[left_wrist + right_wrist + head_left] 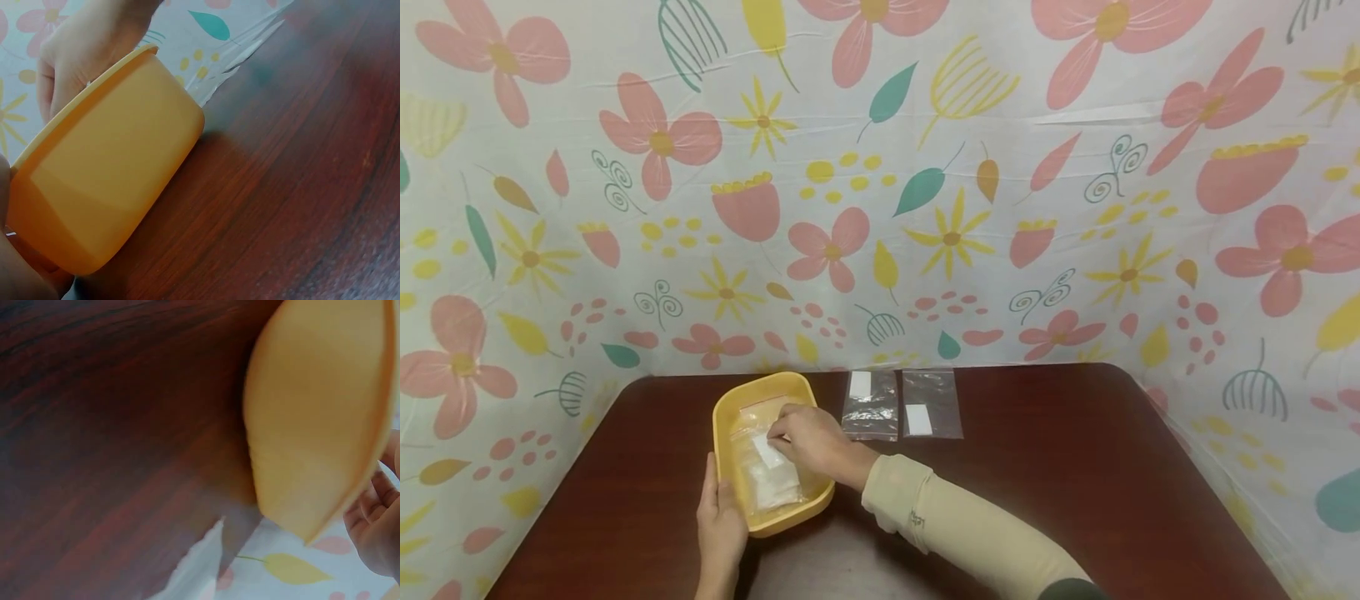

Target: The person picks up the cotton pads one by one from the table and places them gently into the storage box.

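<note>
A yellow plastic bin stands on the table and holds clear zip bags with white labels and white contents. My left hand grips the bin's left side, its fingers along the outer wall. Over the right rim reaches my right hand, its thumb and fingertips pinched together at a white-labelled clear bag inside. In the left wrist view, the bin's outer wall hides those fingertips. The right wrist view shows mostly the bin's side and does not show the pinched bag.
Two flat clear zip bags, a left one and a right one, lie side by side near the table's back edge, each with a white label. The dark wooden table meets a flower-patterned curtain behind and at both sides.
</note>
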Available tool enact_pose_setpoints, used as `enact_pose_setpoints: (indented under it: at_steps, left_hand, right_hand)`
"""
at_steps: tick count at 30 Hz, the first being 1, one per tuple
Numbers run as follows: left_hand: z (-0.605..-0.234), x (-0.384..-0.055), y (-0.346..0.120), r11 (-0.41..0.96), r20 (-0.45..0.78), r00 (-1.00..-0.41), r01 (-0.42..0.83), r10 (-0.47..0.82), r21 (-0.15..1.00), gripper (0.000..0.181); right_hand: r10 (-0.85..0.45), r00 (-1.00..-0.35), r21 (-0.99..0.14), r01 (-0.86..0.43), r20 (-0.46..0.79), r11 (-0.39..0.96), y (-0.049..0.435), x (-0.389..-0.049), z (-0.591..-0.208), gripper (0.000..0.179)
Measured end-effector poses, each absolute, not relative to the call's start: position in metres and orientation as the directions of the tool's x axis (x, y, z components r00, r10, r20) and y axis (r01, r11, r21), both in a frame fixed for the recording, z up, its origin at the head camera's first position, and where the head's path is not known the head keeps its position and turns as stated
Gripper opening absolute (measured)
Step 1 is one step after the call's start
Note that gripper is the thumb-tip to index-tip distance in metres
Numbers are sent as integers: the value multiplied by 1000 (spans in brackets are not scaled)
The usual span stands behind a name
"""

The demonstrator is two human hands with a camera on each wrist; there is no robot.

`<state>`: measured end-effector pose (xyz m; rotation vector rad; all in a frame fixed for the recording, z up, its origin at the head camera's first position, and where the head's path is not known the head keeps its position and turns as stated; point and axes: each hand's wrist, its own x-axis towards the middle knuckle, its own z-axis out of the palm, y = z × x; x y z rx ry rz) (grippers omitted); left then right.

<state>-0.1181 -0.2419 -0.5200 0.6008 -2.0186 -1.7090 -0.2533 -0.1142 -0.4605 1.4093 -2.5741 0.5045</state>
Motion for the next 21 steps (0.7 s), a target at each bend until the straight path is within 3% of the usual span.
enact_pose_setpoints:
  at_steps: [7, 21]
  left_hand:
    - [-521, -119, -242, 150, 52, -815, -43, -577, 988, 54]
    - [-521, -120, -241, 171, 79, -809, -27, -582, 985, 54]
  right_hand:
    - [-788, -559, -211, -829, 259, 518, -116, -255, -474, 12]
    - [-828, -507, -87, -860, 238, 502, -118, -254, -482, 16]
